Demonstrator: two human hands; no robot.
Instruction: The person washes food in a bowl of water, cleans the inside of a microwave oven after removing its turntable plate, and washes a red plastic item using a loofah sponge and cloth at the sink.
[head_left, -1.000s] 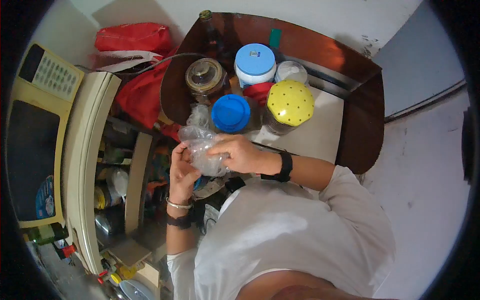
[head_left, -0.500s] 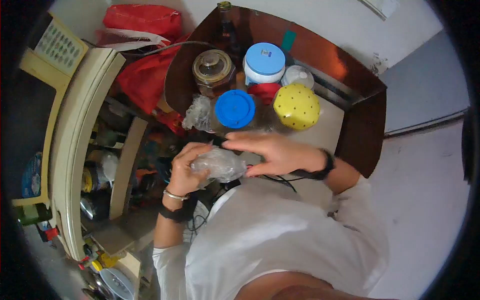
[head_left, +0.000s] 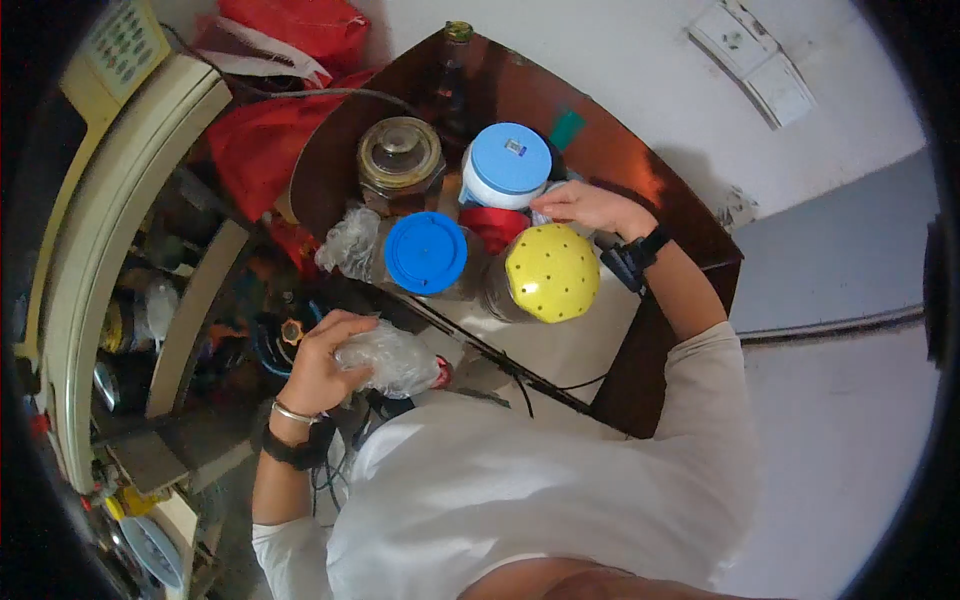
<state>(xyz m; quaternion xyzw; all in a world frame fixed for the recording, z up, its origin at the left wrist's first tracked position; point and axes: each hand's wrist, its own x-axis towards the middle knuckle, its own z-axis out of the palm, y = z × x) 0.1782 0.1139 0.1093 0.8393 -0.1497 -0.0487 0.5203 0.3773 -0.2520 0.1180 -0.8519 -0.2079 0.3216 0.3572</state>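
Observation:
Crumpled clear plastic (head_left: 392, 360) with something red at its right end is held in my left hand (head_left: 325, 365), below the shelf's front edge. My right hand (head_left: 597, 208) reaches over the shelf, its fingertips beside the light-blue-lidded white jar (head_left: 510, 160) and over a clear-lidded container that it mostly covers. Whether the fingers grip that container cannot be made out. Just below this hand stands a jar with a yellow dotted lid (head_left: 553, 273). A blue-lidded jar (head_left: 426, 253) and a red lid (head_left: 494, 228) are to its left.
On the brown corner shelf (head_left: 620, 130) are a glass jar (head_left: 400, 155), a dark bottle (head_left: 455, 75) and a crumpled plastic bag (head_left: 350, 245). Red bags (head_left: 265, 150) lie behind, at the left. A cream appliance (head_left: 110, 240) and cluttered racks fill the left side. Wall switches (head_left: 752, 62) are at upper right.
My right hand has left the plastic and moved up and right to the back of the jars. My left hand still holds the plastic, now lower and further left. The view has shifted.

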